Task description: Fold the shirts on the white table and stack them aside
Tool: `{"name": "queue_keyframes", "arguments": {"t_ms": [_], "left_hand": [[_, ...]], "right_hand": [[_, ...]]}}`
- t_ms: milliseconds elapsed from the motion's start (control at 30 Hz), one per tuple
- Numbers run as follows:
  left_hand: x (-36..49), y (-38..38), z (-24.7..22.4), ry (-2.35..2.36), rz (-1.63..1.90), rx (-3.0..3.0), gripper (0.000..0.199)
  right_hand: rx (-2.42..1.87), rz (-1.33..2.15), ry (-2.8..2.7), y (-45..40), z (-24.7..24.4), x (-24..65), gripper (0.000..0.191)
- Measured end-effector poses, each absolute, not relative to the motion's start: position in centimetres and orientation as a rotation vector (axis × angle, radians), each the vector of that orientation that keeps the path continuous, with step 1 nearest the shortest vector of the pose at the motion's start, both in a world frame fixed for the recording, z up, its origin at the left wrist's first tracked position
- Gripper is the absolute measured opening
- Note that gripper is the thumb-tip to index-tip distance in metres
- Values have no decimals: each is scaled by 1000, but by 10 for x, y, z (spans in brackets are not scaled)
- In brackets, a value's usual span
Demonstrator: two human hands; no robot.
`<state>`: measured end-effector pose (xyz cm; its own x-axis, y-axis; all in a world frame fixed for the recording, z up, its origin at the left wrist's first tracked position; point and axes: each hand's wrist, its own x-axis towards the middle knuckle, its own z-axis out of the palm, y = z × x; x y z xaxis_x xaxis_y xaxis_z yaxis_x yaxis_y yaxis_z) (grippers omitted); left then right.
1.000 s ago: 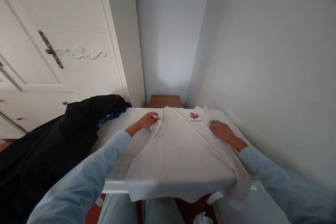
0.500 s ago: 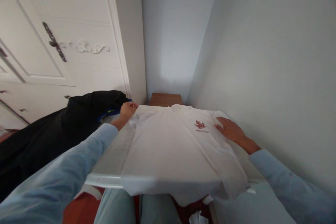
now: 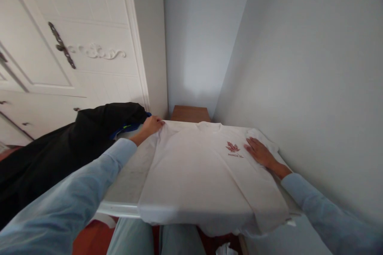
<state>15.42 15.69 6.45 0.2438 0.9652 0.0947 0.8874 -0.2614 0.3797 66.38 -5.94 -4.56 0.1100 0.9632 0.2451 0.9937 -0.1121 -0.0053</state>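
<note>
Shows smooth white T-shirt (image 3: 191, 171) flatter than a second ago. Pinches far-left edge with left hand (image 3: 152, 125); rests right hand (image 3: 259, 152), loosely spread, by red leaf print (image 3: 232, 147).

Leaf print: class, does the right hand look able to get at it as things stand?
Probably yes: the right hand rests on the shirt just beside the leaf print, with nothing visible between them.

Lettering (image 3: 235, 155) under leaf print (image 3: 232, 147) on white shirt (image 3: 191, 175): too blurred to read surely. Left hand (image 3: 153, 124): fingertip grip unresolved. Right hand (image 3: 259, 152) hides fabric beneath. Black garment (image 3: 60, 147) runs past left edge. Crumpled white item (image 3: 226, 249) is cut by bottom edge; identity unclear.
</note>
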Motion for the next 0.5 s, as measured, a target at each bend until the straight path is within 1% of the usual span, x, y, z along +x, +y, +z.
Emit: {"name": "queue_keyframes", "arguments": {"t_ms": [100,133,200,267,333,400,500], "left_hand": [[146,155,80,2026,917,2227,36],[144,154,83,2110,1015,2204,39],[143,150,82,2138,1034,2269,45],[147,147,73,1929,880,2509,43],[154,144,57,1564,605,2758,42],[162,142,38,1292,354,2850,49],[166,142,13,1266,153,2801,62]], "right_hand": [[-2238,-270,-1938,-62,-49,665,59],[-2247,-263,-1934,-63,-49,665,59],[-2256,-234,-1940,-62,-47,664,58],[-2258,-213,-1955,-60,-42,662,57],[-2253,-244,-1952,-55,-34,658,59],[-2240,-317,-1927,-48,-25,655,60],[-2265,-342,-1911,-39,-18,657,61]]}}
